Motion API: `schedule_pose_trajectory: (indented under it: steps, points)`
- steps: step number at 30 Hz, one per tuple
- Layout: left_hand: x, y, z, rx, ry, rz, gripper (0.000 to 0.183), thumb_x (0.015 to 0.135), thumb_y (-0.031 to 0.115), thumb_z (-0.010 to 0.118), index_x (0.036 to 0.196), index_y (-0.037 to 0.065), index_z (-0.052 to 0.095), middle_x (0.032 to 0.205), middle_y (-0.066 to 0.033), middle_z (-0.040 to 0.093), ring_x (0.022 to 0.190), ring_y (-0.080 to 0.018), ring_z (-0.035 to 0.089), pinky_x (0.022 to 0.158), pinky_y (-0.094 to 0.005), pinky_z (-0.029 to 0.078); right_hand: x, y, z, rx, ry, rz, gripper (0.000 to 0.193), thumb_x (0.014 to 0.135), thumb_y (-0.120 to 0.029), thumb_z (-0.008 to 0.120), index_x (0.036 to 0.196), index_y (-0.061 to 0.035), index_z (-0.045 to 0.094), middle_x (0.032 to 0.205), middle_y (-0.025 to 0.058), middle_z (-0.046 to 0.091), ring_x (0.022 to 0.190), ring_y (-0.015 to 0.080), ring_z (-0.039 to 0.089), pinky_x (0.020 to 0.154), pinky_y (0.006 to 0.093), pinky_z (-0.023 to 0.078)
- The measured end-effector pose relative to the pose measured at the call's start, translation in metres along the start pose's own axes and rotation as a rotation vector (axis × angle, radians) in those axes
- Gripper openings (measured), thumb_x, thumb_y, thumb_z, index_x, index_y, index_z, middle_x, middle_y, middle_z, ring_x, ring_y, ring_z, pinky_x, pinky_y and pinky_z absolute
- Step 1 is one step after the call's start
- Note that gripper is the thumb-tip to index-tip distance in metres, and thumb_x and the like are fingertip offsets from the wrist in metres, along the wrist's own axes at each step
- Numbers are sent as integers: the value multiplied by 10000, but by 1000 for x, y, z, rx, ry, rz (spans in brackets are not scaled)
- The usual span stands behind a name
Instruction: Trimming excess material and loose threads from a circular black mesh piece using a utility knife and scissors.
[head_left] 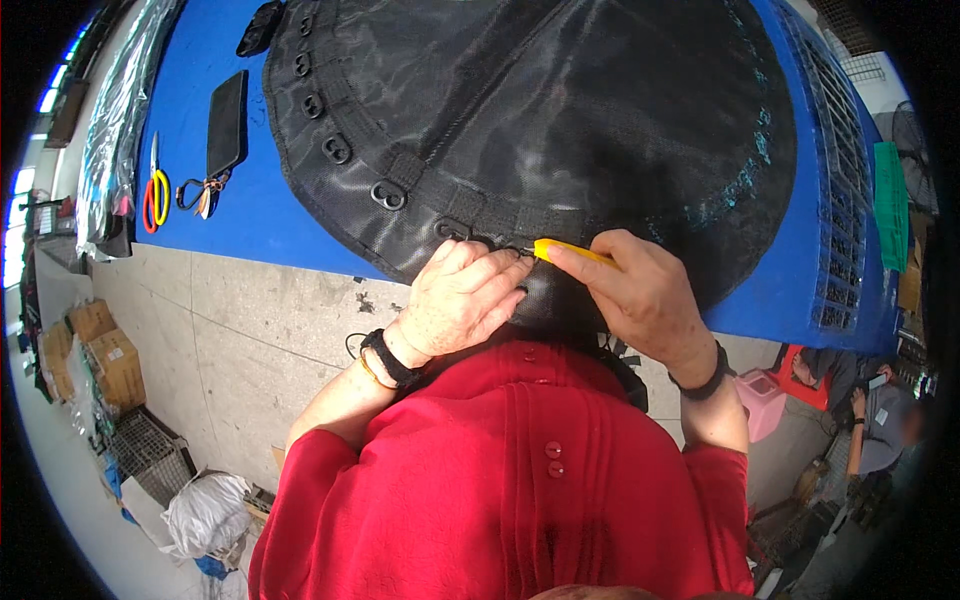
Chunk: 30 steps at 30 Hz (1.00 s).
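Observation:
A large round piece of black mesh fabric [600, 110] lies across the blue table, its near edge hanging over the front. Black figure-eight rings [388, 195] sit in a row along its left and near rim. My left hand [462, 300] is closed on the near edge, fingers bunched beside one of these rings. In my right hand [645, 300] is a slim tool with a yellow handle [575, 252], gripped between thumb and fingers. Its dark tip points left and meets the fabric edge at my left fingertips. The tip's exact shape is too small to make out.
On the blue table [300, 230] at left lie scissors [157, 195], a dark phone-like slab [228, 122] and a key bunch [205, 193]. A compartmented tray [840, 200] of small dark parts stands at right. A seated person [885, 420] is beyond a pink stool [762, 400]. Cartons [115, 365] stand at left.

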<state>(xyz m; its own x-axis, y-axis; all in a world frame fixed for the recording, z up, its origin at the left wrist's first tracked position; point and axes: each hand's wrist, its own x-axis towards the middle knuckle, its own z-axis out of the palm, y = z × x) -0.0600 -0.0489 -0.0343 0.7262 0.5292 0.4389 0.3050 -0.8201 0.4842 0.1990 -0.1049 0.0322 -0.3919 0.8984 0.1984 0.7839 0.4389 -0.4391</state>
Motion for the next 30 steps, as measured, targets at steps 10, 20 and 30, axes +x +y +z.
schedule_pose_trajectory:
  steps: [10,20,30]
  points:
    - [0,0,0,0,3,1,413,843,179,813,1231,52,751,1135,-67,723,968,-270,641,873,-399,527,0,-4,0,-35,-3,-10,549,873,-29,682,1394,-201,703,924,76,582,804,263,644,700,397,561]
    - [1,1,-1,12,2,7,407,854,182,802,1238,57,749,1136,-63,722,971,-264,638,876,-395,522,-4,-5,-2,-21,10,11,543,873,-30,684,1387,-199,717,930,78,581,799,256,639,696,388,563]
    - [0,0,-1,-4,-12,1,405,859,185,799,1239,56,747,1135,-64,719,964,-263,632,872,-394,522,-2,-6,0,-1,17,10,520,885,-42,680,1378,-202,725,928,75,578,791,254,636,696,385,561]
